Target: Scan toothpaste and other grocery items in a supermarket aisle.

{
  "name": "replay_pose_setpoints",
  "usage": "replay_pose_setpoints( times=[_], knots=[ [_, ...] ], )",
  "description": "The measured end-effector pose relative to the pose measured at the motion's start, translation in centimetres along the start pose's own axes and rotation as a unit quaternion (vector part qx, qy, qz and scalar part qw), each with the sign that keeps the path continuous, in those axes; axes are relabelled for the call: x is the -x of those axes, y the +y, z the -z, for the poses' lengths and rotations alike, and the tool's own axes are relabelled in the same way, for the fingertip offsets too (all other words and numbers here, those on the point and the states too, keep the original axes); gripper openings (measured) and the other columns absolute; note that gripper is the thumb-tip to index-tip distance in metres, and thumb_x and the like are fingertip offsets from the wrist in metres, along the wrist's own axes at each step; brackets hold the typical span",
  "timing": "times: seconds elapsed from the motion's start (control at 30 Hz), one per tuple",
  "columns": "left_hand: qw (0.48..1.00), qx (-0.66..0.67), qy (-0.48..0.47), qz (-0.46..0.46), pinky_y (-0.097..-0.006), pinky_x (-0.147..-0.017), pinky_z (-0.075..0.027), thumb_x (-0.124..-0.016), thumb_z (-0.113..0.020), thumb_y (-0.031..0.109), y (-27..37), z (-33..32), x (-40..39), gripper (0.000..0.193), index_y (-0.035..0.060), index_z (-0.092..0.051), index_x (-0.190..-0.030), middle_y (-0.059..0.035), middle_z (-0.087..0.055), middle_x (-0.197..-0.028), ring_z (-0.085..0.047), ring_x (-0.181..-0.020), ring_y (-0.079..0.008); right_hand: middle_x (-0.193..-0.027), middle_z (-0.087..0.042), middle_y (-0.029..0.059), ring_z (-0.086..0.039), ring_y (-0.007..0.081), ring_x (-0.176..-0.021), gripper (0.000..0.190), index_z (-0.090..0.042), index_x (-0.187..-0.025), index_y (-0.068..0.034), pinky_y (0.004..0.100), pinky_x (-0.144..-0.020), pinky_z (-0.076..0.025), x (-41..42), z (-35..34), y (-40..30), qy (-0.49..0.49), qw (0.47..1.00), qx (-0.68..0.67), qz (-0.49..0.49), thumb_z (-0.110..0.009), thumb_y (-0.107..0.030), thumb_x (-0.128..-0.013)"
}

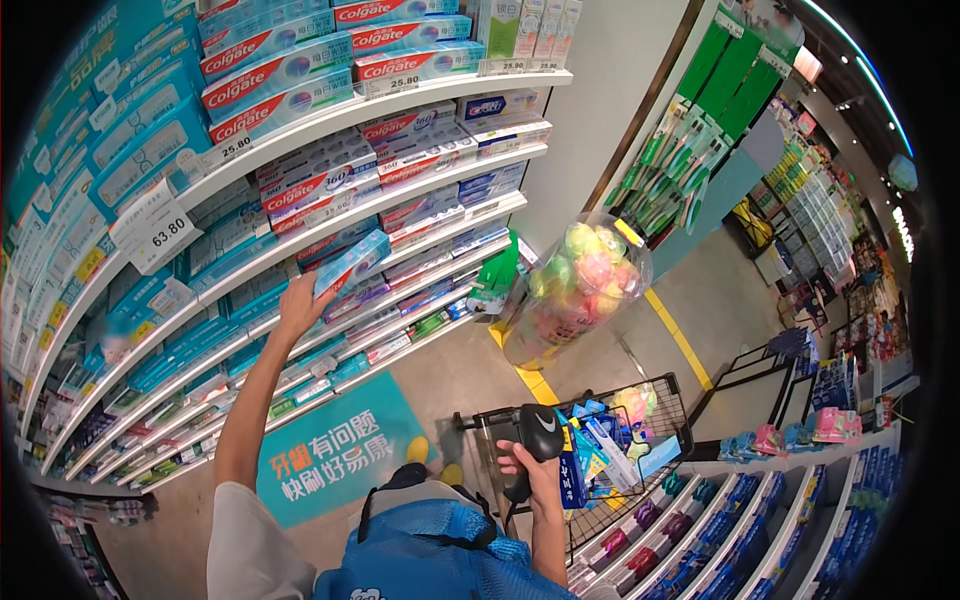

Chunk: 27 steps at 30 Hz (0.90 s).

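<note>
My left hand (304, 304) reaches up to the toothpaste shelves and holds one end of a light blue and red toothpaste box (351, 262). The box is tilted in front of a lower shelf of similar boxes. My right hand (531, 469) grips the handle of a black handheld scanner (538, 435), its rounded head pointing away from me. Just right of that hand stands a wire shopping cart (664, 390) holding several toothpaste boxes, a dark blue box (571, 469) among them. Stacked Colgate boxes (277, 82) fill the shelf above my left hand.
A tall clear bin of colourful balls (589, 285) stands beyond the cart. Green-backed toothbrush packs (679, 157) hang on the wall end. More shelves (690, 525) curve round at the lower right. A teal floor mat (337, 450) lies before the shelving, and yellow tape (679, 337) crosses the floor.
</note>
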<state>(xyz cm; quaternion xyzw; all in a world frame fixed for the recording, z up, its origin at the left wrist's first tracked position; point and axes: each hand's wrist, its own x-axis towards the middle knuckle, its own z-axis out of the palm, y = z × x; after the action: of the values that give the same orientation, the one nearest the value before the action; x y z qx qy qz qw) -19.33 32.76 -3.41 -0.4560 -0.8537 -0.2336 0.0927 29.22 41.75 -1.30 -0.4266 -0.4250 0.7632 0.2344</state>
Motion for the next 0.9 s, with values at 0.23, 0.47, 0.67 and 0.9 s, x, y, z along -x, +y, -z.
replay_pose_setpoints(
  times=[0.23, 0.47, 0.67, 0.9],
  knots=[
    [0.998, -0.051, -0.03, -0.035, -0.0448, -0.074, -0.043, -0.077, -0.068, 0.036, -2.7, -2.4, -4.5, 0.041, 0.0013, -0.052, -0.095, -0.0188, -0.059, -0.094, -0.053, -0.09, -0.0364, -0.095, -0.066, 0.0204, -0.066, 0.0204, -0.07, 0.04, -0.047, -0.12, 0.003, 0.0262, -0.057, -0.054, 1.3, -1.8, -0.2, 0.091, 0.996, -0.02, 0.011, -0.062, -0.01, -0.086],
    [0.994, -0.039, -0.1, 0.03, -0.0469, -0.089, -0.043, -0.082, -0.064, 0.035, -5.2, -4.2, -6.3, 0.057, 0.0017, -0.048, -0.125, -0.0249, -0.056, -0.115, -0.053, -0.107, -0.0405, -0.096, -0.066, 0.0192, -0.066, 0.02, -0.071, 0.042, -0.047, -0.121, 0.002, 0.0257, -0.057, -0.054, 0.4, -3.1, 0.4, 0.115, 0.993, -0.023, -0.01, -0.064, -0.009, -0.085],
    [0.989, -0.033, -0.128, 0.062, -0.0481, -0.099, -0.037, -0.083, -0.063, 0.033, -6.4, -5.5, -6.8, 0.063, 0.0048, -0.04, -0.135, -0.0247, -0.042, -0.134, -0.042, -0.121, -0.0423, -0.095, -0.067, 0.0186, -0.066, 0.0191, -0.07, 0.04, -0.05, -0.118, 0.003, 0.025, -0.058, -0.053, -0.3, -4.7, 0.3, 0.124, 0.992, -0.03, -0.02, -0.066, -0.008, -0.083],
    [0.992, -0.04, -0.117, 0.038, -0.0484, -0.1, -0.035, -0.085, -0.061, 0.033, -7.6, -7.3, -6.7, 0.059, 0.0042, -0.042, -0.133, -0.0257, -0.044, -0.131, -0.042, -0.12, -0.043, -0.093, -0.067, 0.0186, -0.066, 0.0188, -0.069, 0.04, -0.052, -0.115, 0.005, 0.0265, -0.057, -0.054, -0.8, -5.6, 0.3, 0.129, 0.991, -0.007, -0.029, -0.068, -0.009, -0.081]
  ],
)
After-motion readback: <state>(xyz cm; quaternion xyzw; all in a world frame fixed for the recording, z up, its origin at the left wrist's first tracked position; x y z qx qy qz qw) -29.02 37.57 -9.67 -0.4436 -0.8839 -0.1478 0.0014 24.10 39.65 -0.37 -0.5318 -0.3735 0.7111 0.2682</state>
